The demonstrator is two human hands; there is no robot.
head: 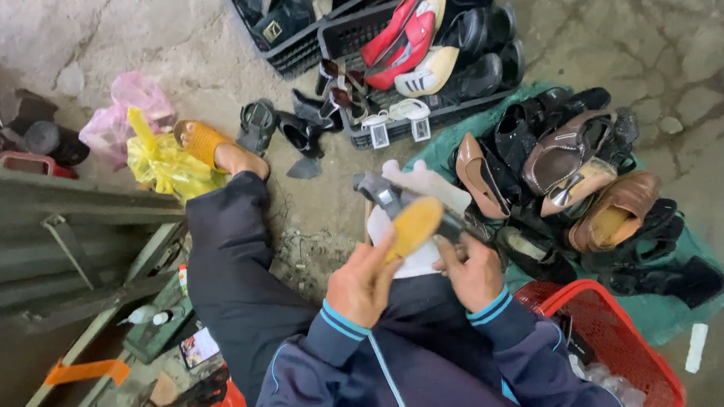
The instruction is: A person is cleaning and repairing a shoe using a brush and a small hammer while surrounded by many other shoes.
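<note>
My left hand (361,281) holds a tan shoe insole (414,225) by its near end, above my lap. My right hand (471,271) grips a dark shoe (454,226) lying on a white sheet (418,259) over my knee; the shoe is mostly hidden behind the insole and my fingers. Just beyond them a grey metal shoe last (378,192) stands on the floor. My left leg in dark trousers stretches out, ending in an orange sandal (202,140).
A pile of brown and black shoes (584,186) lies on a green cloth at the right. Black crates (420,61) of shoes stand at the far side. A red basket (622,338) sits near my right elbow. Yellow and pink bags (151,151) lie by a green workbench (47,245) at the left.
</note>
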